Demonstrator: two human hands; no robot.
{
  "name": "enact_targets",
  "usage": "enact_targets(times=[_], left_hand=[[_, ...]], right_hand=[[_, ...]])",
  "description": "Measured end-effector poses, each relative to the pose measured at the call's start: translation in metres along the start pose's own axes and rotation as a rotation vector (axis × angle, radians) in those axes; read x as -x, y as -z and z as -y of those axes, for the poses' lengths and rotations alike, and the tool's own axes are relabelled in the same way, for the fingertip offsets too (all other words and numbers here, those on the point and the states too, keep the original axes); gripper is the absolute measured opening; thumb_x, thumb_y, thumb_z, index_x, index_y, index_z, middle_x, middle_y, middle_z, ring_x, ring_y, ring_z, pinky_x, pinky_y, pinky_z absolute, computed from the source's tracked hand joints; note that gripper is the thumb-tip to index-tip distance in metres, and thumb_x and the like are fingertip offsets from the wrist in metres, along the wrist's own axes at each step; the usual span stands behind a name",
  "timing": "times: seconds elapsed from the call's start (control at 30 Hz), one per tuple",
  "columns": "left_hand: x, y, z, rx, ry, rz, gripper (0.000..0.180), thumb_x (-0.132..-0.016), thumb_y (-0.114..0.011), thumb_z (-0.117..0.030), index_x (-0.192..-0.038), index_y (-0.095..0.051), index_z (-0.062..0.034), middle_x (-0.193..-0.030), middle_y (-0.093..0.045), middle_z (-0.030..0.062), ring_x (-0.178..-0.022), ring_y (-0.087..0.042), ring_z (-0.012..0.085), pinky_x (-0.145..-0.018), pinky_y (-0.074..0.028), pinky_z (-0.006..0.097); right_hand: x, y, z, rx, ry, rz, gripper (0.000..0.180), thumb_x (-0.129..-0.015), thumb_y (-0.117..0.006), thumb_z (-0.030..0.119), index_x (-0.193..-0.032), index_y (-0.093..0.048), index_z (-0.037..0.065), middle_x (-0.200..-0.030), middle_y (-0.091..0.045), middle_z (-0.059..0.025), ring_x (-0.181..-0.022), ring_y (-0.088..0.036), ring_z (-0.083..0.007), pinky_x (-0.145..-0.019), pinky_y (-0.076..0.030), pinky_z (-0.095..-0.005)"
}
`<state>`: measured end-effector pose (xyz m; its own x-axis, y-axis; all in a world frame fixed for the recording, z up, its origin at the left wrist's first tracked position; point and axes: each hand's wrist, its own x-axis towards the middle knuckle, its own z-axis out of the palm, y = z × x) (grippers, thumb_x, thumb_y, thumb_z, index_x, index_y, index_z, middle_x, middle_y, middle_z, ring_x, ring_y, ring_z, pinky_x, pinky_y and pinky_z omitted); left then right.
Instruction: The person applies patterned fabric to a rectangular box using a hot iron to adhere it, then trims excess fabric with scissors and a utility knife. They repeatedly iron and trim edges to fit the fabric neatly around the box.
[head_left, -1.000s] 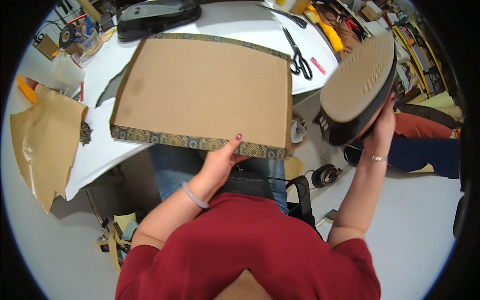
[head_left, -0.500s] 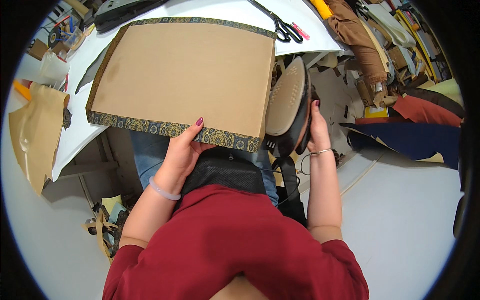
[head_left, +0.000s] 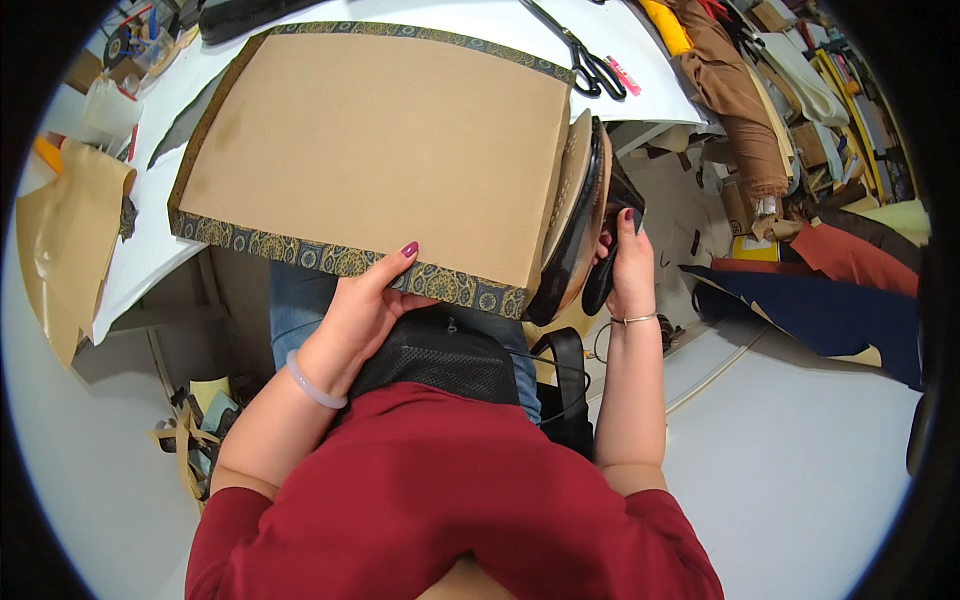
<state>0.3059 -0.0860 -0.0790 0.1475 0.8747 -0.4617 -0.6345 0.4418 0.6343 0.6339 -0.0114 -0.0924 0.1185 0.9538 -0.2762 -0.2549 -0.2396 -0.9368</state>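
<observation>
A large tan board with a dark, gold-patterned fabric border is tilted over the front of the white table. My left hand grips its near edge, thumb on top and fingers underneath. On the right, my right hand is closed around the handle of a black clothes iron. The iron stands on its side, its pale, holed soleplate turned to the board's right edge. Whether plate and edge touch I cannot tell, as part of the plate is behind the board.
Black scissors and a small pink packet lie on the white table at the back. Rolled brown fabric and dark blue material are at right. A tan sheet hangs over the left edge.
The iron has turned more edge-on and come closer against the board's right edge, so less of its soleplate shows. My left hand keeps its hold on the board.
</observation>
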Motion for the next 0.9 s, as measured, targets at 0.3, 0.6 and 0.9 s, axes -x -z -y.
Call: enact_targets(times=[0.3, 0.6, 0.9], left_hand=[[0.000, 0.000, -0.001, 0.031, 0.060, -0.024, 0.037, -0.102, -0.065, -0.019, -0.134, -0.060, -0.0029, -0.124, -0.070, 0.0112, -0.112, -0.070, 0.0257, -0.089, -0.061, 0.049], [-0.002, 0.003, 0.000, 0.059, 0.069, 0.047, 0.035, -0.102, -0.066, -0.022, -0.132, -0.063, -0.0036, -0.124, -0.070, 0.0101, -0.112, -0.069, 0.0239, -0.093, -0.060, 0.046], [-0.005, 0.009, 0.004, 0.104, 0.145, 0.087, 0.034, -0.103, -0.065, -0.024, -0.124, -0.067, 0.0034, -0.119, -0.072, 0.0135, -0.109, -0.070, 0.0248, -0.096, -0.058, 0.046]], right_hand=[[0.008, -0.007, 0.033, 0.197, 0.110, -0.019, 0.040, -0.101, -0.067, 0.050, -0.101, -0.056, 0.011, -0.082, -0.052, 0.0018, -0.067, -0.049, -0.0101, -0.061, -0.042, -0.0260], [0.011, -0.040, 0.085, 0.607, 0.364, 0.014, 0.026, -0.101, -0.072, 0.025, -0.108, -0.058, 0.005, -0.077, -0.058, 0.0021, -0.060, -0.051, -0.0062, -0.055, -0.043, -0.0222], [0.015, -0.120, 0.132, 1.401, 0.671, 0.012, 0.034, -0.095, -0.078, 0.026, -0.107, -0.061, -0.001, -0.078, -0.066, -0.0101, -0.063, -0.056, -0.0179, -0.061, -0.049, -0.0327]])
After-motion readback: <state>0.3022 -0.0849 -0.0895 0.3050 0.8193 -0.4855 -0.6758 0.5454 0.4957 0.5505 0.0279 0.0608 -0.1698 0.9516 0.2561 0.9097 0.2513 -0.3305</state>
